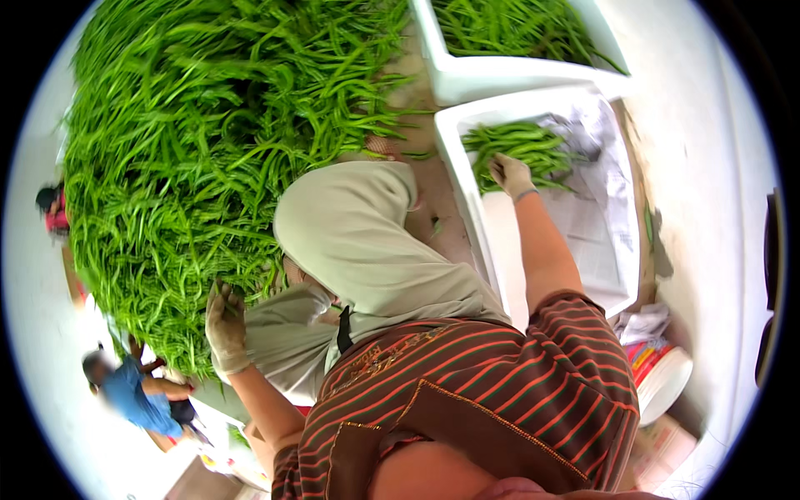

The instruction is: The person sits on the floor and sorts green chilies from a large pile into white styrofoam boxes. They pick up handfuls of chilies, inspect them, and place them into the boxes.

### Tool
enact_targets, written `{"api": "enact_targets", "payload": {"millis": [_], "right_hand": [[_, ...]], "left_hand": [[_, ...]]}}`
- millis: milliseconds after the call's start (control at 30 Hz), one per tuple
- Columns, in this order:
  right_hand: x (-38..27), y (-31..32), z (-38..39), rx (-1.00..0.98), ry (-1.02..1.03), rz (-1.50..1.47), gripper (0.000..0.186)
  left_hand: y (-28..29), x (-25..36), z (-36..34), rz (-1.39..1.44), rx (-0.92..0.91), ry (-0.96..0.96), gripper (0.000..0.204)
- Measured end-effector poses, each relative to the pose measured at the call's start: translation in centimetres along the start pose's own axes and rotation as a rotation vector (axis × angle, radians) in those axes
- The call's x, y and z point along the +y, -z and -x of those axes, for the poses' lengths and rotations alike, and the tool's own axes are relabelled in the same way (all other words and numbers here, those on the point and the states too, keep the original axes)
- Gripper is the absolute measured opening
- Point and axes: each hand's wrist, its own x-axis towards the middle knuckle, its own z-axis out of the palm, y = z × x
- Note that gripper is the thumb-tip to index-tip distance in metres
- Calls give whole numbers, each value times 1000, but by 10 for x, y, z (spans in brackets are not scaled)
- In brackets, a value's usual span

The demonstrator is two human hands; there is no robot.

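A large heap of long green chili peppers (192, 150) spreads over the left and far side. My left hand (225, 333), in a pale glove, is at the heap's near edge beside my knee. Its fingers are curled, with a bit of green showing between them, too blurred to name. To the right, my right hand (512, 176), also gloved, reaches into a white foam box (454, 158). Its fingers are bent and closed on the green chili peppers (529, 142) bunched at the box's far end. Part of those peppers is hidden under the hand.
A second white foam box (533, 75), full of green peppers, stands beyond the first. White plastic sheeting (596, 133) lines the nearer box. A white bucket (662, 379) stands at lower right. Two other people are at left, one in a blue shirt (142, 400).
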Motion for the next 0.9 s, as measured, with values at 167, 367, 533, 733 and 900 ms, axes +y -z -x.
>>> {"api": "enact_targets", "payload": {"millis": [167,367,533,733,900], "right_hand": [[-16,62,-27,-205,432,605,27],[2,3,49,-24,343,696,20],[-20,-15,62,-35,526,740,13],[-68,-64,85,-132,743,777,40],[-98,-132,150,-400,1124,755,52]], "left_hand": [[-34,11,-2,215,46,-85,37],[-12,34,90,197,257,-253,27],[33,34,169,221,530,-488,21],[141,-64,235,-723,978,-240,24],[133,-112,240,-1319,227,684,52]]}}
